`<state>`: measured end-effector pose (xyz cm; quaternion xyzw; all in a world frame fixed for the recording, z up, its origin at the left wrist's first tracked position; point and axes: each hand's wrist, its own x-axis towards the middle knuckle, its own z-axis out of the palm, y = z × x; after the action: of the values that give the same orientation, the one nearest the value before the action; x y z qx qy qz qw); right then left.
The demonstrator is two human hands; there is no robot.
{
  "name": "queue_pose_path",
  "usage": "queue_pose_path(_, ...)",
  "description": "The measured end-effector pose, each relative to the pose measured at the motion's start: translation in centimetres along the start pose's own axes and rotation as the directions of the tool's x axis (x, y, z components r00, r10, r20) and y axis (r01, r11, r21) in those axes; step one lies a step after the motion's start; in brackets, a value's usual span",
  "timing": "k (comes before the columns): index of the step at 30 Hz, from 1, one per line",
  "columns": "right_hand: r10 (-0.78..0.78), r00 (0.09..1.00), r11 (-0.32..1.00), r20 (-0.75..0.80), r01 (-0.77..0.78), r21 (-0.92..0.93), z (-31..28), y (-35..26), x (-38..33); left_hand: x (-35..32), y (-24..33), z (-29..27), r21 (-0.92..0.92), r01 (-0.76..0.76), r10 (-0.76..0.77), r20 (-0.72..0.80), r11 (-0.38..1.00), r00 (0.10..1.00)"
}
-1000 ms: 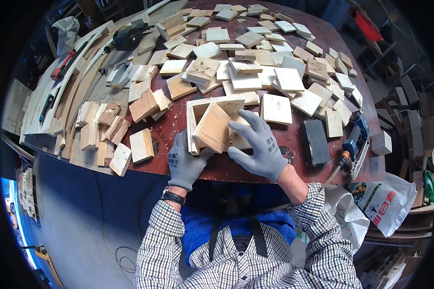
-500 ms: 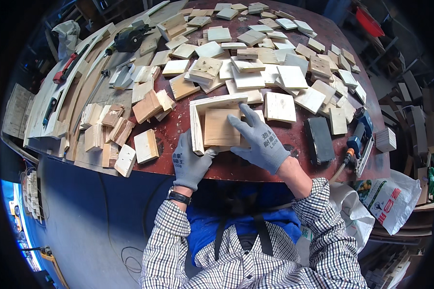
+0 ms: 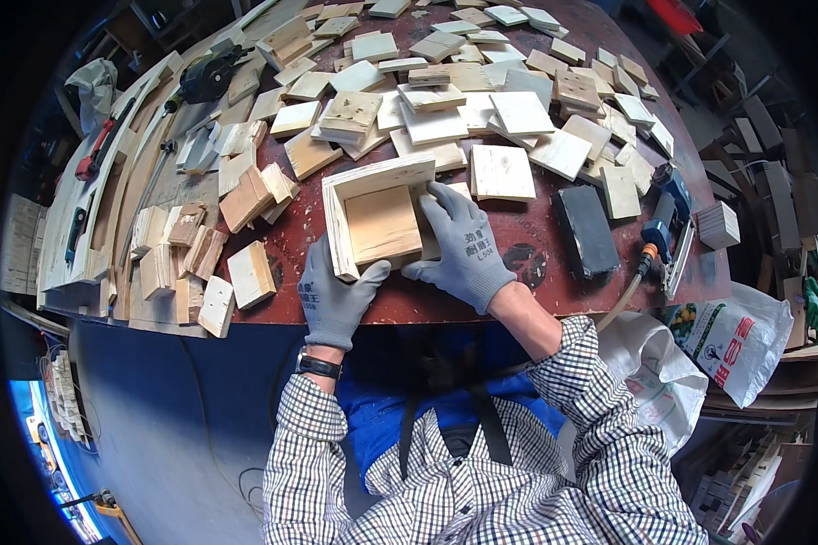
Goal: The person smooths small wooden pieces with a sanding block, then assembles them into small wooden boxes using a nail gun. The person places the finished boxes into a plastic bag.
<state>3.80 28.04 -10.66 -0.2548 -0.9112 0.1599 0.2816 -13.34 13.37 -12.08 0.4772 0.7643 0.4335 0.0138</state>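
Note:
A small box-like wooden assembly [image 3: 337, 225] rests near the table's front edge. Its left and far walls meet at a corner, and a squarish wooden block [image 3: 384, 223] lies inside them. My left hand [image 3: 341, 292], in a grey glove, grips the near left corner, thumb along the front and fingers outside the left wall. The gloved right hand [image 3: 463, 243] is curled round the right side, its thumb by the block's near right corner. A pale piece of wood partly shows between that hand and the block; its full shape is hidden.
Many loose boards [image 3: 503, 173] cover the dark red table [image 3: 373, 309] beyond the box. To the right are a black block [image 3: 588, 232] and a blue air tool [image 3: 665, 213] with its hose. Cut blocks [image 3: 159, 265] are piled left, near a circular saw [image 3: 207, 77].
My right hand's fingers have come off the top of the inner block and moved to the assembly's right side. My left hand keeps its hold at the corner. The whole view has shifted slightly.

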Motion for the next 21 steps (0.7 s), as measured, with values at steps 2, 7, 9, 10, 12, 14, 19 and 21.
queue_pose_path(2, -0.029, 0.998, 0.997, 0.062, 0.033, -0.073, -0.2, -0.3, 0.1, -0.3, -0.1, 0.0, -0.034, 0.044, -0.043, 0.013, 0.998, 0.999)
queue_pose_path(7, -0.056, 0.997, 0.998, 0.044, 0.056, -0.008, 0.1, 0.6, 0.2, -0.4, -0.5, 0.3, -0.071, 0.034, -0.034, -0.009, 0.997, 0.999)
queue_pose_path(9, -0.071, 0.997, 0.997, 0.004, 0.071, -0.018, 0.4, 0.9, 0.0, -0.4, -0.7, 0.3, -0.067, 0.029, -0.03, -0.011, 0.997, 0.999)
queue_pose_path(10, -0.08, 0.997, 0.997, -0.017, 0.08, -0.023, 0.5, 0.9, -0.2, -0.6, -0.8, 0.2, -0.059, 0.03, -0.03, -0.012, 0.998, 0.999)
queue_pose_path(12, -0.078, 0.997, 0.996, -0.017, 0.077, -0.05, 0.8, 1.2, -0.1, -0.5, -0.8, 0.3, -0.065, 0.029, -0.03, -0.018, 0.997, 0.999)
queue_pose_path(14, -0.059, 0.998, 0.995, 0.007, 0.059, -0.084, 0.8, 1.3, 0.1, -0.4, -0.9, 0.4, -0.088, 0.033, -0.034, -0.021, 0.996, 0.999)
queue_pose_path(19, -0.062, 0.998, 0.986, 0.021, 0.064, -0.152, 0.4, 1.0, -0.3, -0.3, -1.0, 0.6, -0.087, 0.028, -0.029, 0.0, 0.996, 1.0)
queue_pose_path(21, -0.058, 0.998, 0.983, -0.004, 0.056, -0.176, 0.5, 0.5, -0.4, -0.5, -1.6, 0.6, -0.126, 0.069, -0.068, 0.006, 0.99, 0.998)
